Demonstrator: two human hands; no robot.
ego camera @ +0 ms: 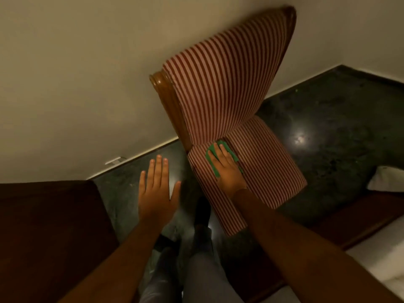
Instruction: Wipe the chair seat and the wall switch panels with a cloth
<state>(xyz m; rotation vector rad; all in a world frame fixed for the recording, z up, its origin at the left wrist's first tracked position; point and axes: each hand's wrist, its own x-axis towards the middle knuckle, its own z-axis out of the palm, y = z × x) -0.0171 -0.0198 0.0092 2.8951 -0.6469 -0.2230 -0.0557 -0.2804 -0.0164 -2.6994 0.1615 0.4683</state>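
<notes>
A chair with red-and-white striped upholstery and a brown wooden frame stands against the wall; its seat (pixel 269 171) fills the middle of the view below the tall backrest (pixel 227 79). My right hand (pixel 227 169) lies flat on a green cloth (pixel 213 162), pressing it onto the back left part of the seat, near the backrest. Left of the chair, my left hand (pixel 156 189) hovers over the floor, empty, with its fingers spread. No wall switch panel is in sight.
A dark wooden piece of furniture (pixel 50 237) fills the lower left. At the right, a bed with a wooden edge (pixel 349 228) carries a white pillow (pixel 387 180). The floor (pixel 338 119) is dark and glossy. A small white fitting (pixel 114 160) sits low on the wall. My legs show below.
</notes>
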